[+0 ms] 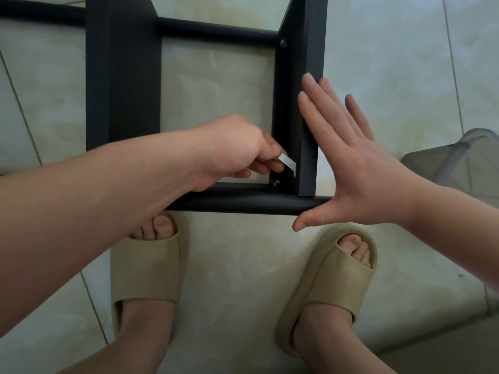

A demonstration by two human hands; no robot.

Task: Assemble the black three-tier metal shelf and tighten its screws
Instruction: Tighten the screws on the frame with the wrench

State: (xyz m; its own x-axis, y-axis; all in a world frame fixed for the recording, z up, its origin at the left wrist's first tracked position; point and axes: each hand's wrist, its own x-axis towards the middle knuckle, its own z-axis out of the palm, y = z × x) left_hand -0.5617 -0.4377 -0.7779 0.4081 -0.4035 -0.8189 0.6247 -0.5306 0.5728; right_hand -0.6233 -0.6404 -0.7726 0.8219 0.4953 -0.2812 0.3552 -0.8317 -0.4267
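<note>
The black metal shelf frame [127, 85] stands on the tiled floor below me, with flat uprights and round cross tubes. My left hand [237, 152] is closed around a small flat silver wrench [287, 164], whose tip reaches down toward a screw [276, 182] in the near right corner. A second screw [283, 43] sits higher on the same upright. My right hand [348, 157] is flat with its fingers spread, palm pressed against the outer side of the right upright [313, 63], thumb under the near round tube [243, 205].
My two feet in beige slides [147, 263] [332, 287] stand just in front of the near tube. A grey translucent stool or bin [464, 155] is at the right edge. The floor is pale glossy tile.
</note>
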